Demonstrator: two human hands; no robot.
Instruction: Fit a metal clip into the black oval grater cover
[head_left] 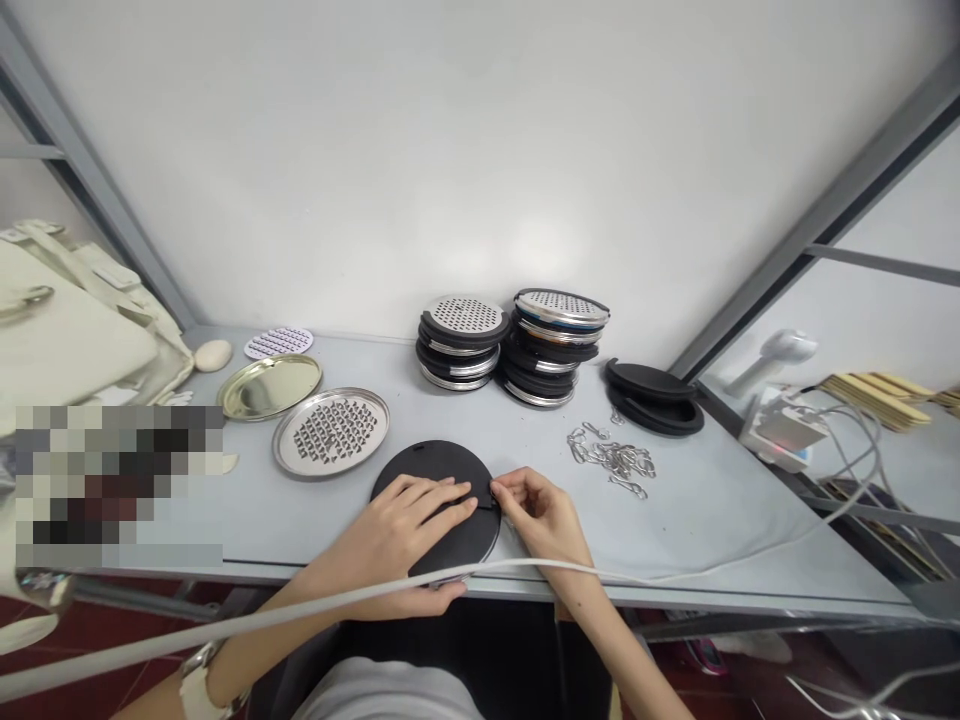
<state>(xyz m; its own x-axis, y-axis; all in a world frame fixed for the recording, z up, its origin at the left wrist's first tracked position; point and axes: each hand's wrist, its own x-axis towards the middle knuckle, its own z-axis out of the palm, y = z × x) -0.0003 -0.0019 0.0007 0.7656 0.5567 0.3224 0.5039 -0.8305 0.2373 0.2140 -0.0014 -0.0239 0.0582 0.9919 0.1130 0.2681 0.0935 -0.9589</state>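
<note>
From the head camera, my left hand [409, 525] lies flat and open on top of the black round disc [439, 470], fingers spread across its middle and pointing to the right. The disc rests on the grey table [720, 520] at its near edge, right in front of me. My right hand [541, 512] sits just beside the disc on its right side, fingertips [501, 488] pinched together at the disc's rim; whether they hold something small there I cannot tell. A white cable [615, 574] runs across the near edge of the table, crossing in front of both wrists.

Just left of the disc, beyond my left hand, lies a perforated metal plate [331, 431], with a gold-coloured tray [270, 385] behind it. Farther back stand two stacks of grater discs [510, 345]. To the right of my right hand, a little apart, is a heap of metal clips [613, 460], and behind them a pair of black rings [654, 396].
</note>
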